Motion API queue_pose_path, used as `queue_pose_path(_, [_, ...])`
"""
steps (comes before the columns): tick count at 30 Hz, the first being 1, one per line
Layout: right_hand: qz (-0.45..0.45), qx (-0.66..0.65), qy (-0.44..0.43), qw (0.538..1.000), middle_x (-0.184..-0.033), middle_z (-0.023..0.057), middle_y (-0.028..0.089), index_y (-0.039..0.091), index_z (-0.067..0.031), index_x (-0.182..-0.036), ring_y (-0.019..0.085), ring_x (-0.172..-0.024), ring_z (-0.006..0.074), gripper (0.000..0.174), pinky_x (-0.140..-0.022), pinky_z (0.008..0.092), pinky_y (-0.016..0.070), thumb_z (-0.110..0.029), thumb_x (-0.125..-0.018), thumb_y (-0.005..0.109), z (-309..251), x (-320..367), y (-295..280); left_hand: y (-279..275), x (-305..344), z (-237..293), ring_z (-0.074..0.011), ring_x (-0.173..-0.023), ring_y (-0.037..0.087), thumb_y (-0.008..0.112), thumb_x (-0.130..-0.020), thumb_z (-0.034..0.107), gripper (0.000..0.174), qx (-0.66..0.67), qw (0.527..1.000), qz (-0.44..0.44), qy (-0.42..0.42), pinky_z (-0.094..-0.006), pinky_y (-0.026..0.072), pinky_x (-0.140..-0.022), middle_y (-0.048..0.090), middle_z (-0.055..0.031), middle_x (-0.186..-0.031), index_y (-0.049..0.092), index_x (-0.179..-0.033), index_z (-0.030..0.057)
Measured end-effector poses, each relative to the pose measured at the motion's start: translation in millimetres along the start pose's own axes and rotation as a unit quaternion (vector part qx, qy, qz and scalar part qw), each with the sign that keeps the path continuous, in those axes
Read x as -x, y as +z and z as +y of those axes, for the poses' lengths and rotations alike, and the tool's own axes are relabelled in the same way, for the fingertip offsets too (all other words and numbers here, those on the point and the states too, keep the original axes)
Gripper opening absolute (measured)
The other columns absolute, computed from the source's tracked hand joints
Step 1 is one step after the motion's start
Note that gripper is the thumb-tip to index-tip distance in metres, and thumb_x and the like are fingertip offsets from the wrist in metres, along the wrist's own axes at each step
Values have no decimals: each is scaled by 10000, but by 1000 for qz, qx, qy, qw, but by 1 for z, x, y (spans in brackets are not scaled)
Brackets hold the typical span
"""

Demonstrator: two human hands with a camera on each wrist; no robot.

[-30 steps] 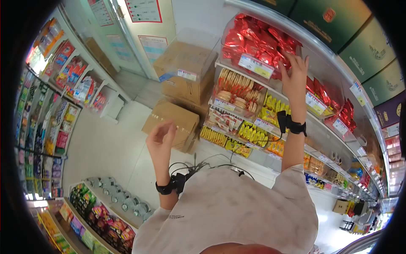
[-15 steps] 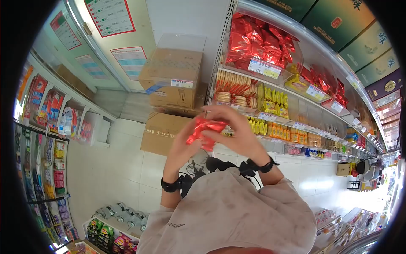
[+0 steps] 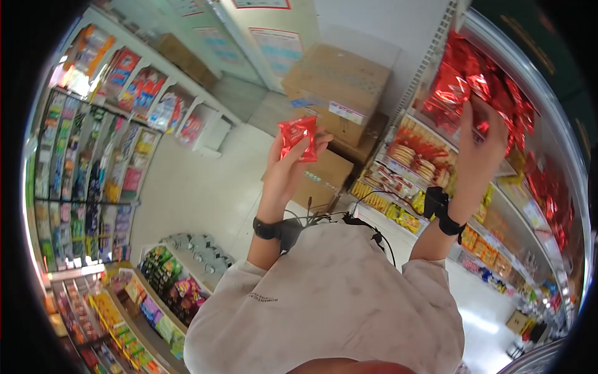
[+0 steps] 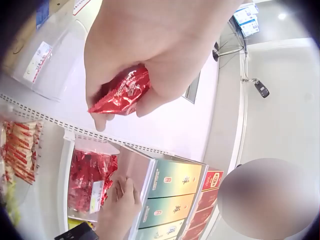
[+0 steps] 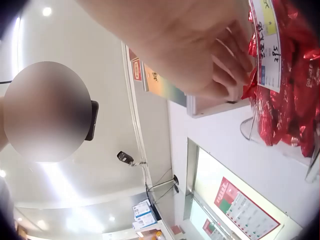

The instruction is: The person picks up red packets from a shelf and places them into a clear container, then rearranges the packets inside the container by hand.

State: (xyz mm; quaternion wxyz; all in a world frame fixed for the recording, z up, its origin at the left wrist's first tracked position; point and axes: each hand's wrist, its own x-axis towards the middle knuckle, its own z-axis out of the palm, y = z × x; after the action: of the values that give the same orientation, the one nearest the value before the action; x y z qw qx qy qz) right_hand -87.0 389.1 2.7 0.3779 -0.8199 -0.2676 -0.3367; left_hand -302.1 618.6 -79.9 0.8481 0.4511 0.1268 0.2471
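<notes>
My left hand pinches a red foil packet, thumb across its front, held up in front of my chest. In the left wrist view the packet shows crinkled between thumb and fingers. My right hand reaches into a clear bin of red foil packets, its thumb and fingers apart and loosely bent, tips over the packets. Seen from the right wrist, the right hand has its fingertips right at the bin's edge, beside a price label and the packets.
Below the bin, shelves hold round crackers and yellow snack packs. Cardboard boxes stand stacked beside the shelf. Tall boxed goods line the shelf above. Hanging goods fill a rack at left, and snack shelves stand behind it.
Half a second ago both hands met at a red packet before my chest. Now the left hand alone holds one, and the right hand is back over the bin. The view has turned.
</notes>
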Motion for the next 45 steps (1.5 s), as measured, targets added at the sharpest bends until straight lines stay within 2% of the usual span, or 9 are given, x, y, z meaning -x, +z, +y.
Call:
queue_pose_path(10, [-25, 12, 47, 998, -1028, 82, 674, 710, -59, -1084, 607, -995, 278, 292, -895, 418, 459, -207, -846, 790, -9, -3, 11, -26, -43, 0, -421, -1249, 558, 360, -1084, 361, 558, 91, 993, 67, -22, -455, 450, -1078, 503, -269, -1417, 398, -1451, -58])
queue_pose_path(13, [-16, 37, 62, 997, -1048, 82, 693, 719, -62, -1081, 613, -1006, 275, 289, -905, 411, 464, -199, -838, 798, -18, -3, 12, -38, -52, 9, -404, -1260, 557, 404, -1073, 311, 523, 131, 990, 49, -22, -449, 466, -1065, 501, -260, -1420, 404, -1444, -58])
queue_pose_path(22, [89, 45, 103, 990, -993, 97, 692, 752, -46, -1077, 658, -939, 224, 219, -838, 342, 507, -67, -859, 760, -41, 8, 33, -75, -95, 45, -266, -1086, 676, 633, -965, 38, 417, -156, 987, 12, -25, -385, 554, -958, 664, -145, -1196, 501, -1348, -60])
queue_pose_path(30, [232, 146, 43, 961, -1060, 87, 673, 751, -36, -1056, 650, -990, 222, 198, -859, 337, 520, 21, -867, 737, -89, 10, 36, -110, -128, 64, -126, -981, 658, 700, -949, 88, 352, -179, 980, -88, -22, -292, 534, -867, 694, -75, -1136, 594, -1269, -12])
queue_pose_path(34, [296, 54, 31, 953, -1128, 104, 608, 729, -12, -1057, 637, -1014, 218, 251, -907, 332, 530, 100, -832, 742, -108, 27, 34, -94, -128, 67, -116, -1000, 651, 697, -954, 89, 305, -126, 984, -118, -48, -297, 521, -891, 699, -69, -1126, 627, -1234, -9])
queue_pose_path(37, [222, -147, 69, 961, -1138, 104, 602, 706, -7, -1087, 632, -1013, 202, 280, -897, 318, 532, 95, -830, 747, -129, 41, 43, -90, -132, 41, -131, -1050, 652, 680, -944, 40, 323, -43, 991, -108, -63, -306, 501, -952, 693, -68, -1166, 620, -1257, -19])
queue_pose_path(39, [97, -248, 73, 961, -1140, 99, 601, 675, 1, -1115, 627, -1013, 180, 310, -893, 304, 529, 94, -829, 750, -138, 49, 54, -83, -137, 25, -146, -1101, 637, 669, -948, 30, 367, 18, 986, -136, -92, -323, 497, -978, 667, -86, -1224, 584, -1300, -26])
queue_pose_path(42, [-19, -279, 126, 952, -1133, 96, 594, 653, 13, -1122, 639, -1003, 172, 310, -862, 283, 547, 83, -836, 751, -141, 56, 85, -68, -140, 19, -172, -1176, 609, 648, -951, 8, 423, 89, 976, -166, -112, -344, 493, -1008, 626, -112, -1295, 531, -1356, -28])
queue_pose_path(45, [-75, -378, 206, 899, -1092, 91, 593, 641, 25, -1105, 657, -989, 167, 279, -813, 272, 571, 62, -850, 748, -137, 60, 117, -42, -139, 28, -202, -1231, 589, 600, -989, 27, 444, 101, 974, -174, -108, -372, 488, -1040, 582, -128, -1358, 475, -1414, -8])
